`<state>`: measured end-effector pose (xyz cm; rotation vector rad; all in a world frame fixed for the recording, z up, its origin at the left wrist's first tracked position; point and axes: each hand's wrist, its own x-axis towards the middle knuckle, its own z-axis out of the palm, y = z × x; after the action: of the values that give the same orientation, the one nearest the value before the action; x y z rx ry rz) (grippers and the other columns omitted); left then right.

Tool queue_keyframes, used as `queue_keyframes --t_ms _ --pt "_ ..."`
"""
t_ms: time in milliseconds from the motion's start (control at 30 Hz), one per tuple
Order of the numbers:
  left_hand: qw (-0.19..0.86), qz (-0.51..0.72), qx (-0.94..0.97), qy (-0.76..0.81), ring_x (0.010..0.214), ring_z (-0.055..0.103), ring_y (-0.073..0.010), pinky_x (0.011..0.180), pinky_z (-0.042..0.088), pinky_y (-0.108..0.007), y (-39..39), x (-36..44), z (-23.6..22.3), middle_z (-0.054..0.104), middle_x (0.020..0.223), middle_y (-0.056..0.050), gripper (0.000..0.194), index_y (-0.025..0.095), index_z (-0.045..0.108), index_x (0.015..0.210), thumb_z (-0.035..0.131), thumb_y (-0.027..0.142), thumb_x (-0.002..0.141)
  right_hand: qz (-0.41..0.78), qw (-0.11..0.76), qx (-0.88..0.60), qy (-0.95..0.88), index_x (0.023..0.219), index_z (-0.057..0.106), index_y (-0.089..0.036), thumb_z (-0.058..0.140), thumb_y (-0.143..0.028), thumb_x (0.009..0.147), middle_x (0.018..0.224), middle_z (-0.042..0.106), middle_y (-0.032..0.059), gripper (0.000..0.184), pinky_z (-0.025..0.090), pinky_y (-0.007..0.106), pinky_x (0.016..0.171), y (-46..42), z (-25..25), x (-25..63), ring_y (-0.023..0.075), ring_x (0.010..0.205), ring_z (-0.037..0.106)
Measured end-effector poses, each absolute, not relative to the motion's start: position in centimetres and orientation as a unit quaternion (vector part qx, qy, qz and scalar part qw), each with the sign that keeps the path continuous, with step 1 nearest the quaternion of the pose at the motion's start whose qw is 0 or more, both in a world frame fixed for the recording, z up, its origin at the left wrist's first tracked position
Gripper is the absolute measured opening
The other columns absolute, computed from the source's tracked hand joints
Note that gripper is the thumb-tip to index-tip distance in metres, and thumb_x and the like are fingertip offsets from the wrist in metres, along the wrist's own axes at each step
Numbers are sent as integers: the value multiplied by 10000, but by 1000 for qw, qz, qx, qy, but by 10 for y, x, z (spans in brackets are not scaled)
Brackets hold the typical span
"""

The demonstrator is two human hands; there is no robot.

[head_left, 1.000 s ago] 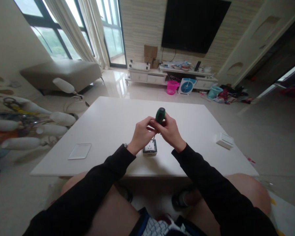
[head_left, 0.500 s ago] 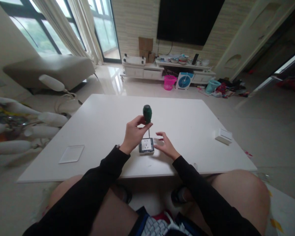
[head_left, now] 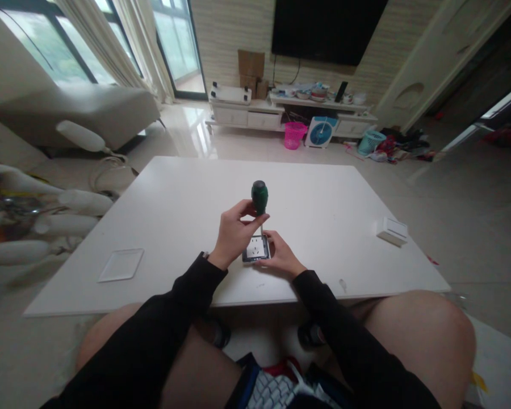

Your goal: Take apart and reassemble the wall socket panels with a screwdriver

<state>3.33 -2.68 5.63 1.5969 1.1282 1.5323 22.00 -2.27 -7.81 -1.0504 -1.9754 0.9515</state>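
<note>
Moved right hand in since earlier frame, gripping power socket on bench with fingers. Holding screwdriver near-upright in left hand's fingers. Keep shank square, socket braced.

Angles left forearm from lower left toward the frame's centre. Holds left hand just left of centre, thumb and fingers in a closed pinch directed rightward. Angles right forearm inward from lower right. Holds right hand slightly below centre, palm leftward, digits curled in a grip.
</note>
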Motion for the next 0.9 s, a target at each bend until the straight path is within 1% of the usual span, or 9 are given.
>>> queue_keyframes --t_ms 133,333,567,700,900 --pt "325 584 605 434 831 708 -171 656 632 -263 -29 32 57 760 937 -57 258 176 723 1006 822 323 819 329 353 -404 -777 1339 518 -260 929 -497 658 1235 601 80 830 514 462 999 -27 -74 209 286 1138 602" --pt "328 583 598 441 827 704 -169 664 637 -263 -36 30 60 755 920 -52 253 172 723 1000 819 319 818 303 327 -410 -796 1266 566 -255 913 -541 672 1208 587 73 745 515 438 970 -30 -68 205 275 1102 595" --pt "327 582 597 445 830 711 -176 665 639 -277 -36 31 58 760 945 -58 271 181 720 1021 818 333 818 301 344 -398 -796 1305 560 -269 907 -550 684 1239 586 82 765 508 449 1010 -32 -70 207 289 1145 600" --pt "334 576 599 445 831 712 -177 666 638 -277 -37 32 58 757 939 -56 248 181 713 996 808 326 820 301 346 -397 -795 1323 560 -279 905 -564 685 1250 590 85 780 504 460 1025 -32 -71 207 297 1162 597" --pt "342 548 621 445 842 708 -181 655 628 -272 -37 34 55 741 910 -47 193 182 696 961 786 285 824 305 347 -395 -794 1314 570 -270 896 -581 696 1213 593 85 765 517 456 990 -32 -71 207 295 1123 603"
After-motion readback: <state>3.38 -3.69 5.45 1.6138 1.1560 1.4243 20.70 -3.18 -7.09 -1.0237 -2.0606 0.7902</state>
